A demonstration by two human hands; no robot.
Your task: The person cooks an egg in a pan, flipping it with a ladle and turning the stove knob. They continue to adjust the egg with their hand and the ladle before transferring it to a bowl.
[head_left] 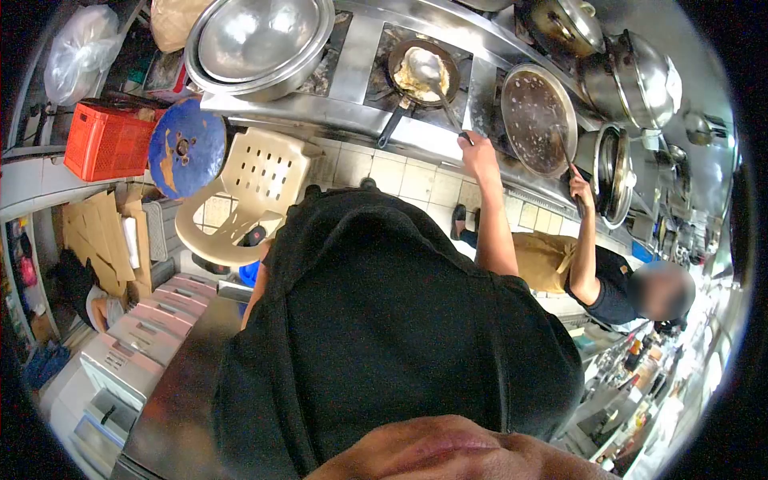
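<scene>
My right hand [478,154] is closed around the dark handle of a long metal spatula [449,110]. The spatula reaches into a small frying pan [402,94] on the stove, its head against pale, egg-like food [414,86]. The pan's dark handle [392,124] sticks out toward me over the stove's front edge, with no hand on it. Part of my left arm shows low beside my body; the left hand itself is hidden.
Right of me, a co-worker's hand [582,190] holds a utensil in a wide pan of bubbling dark liquid [538,120]. Large steel bowls [260,40] sit left on the stove. A beige plastic chair [252,172], blue round stool [186,148] and red crate [108,142] stand at left.
</scene>
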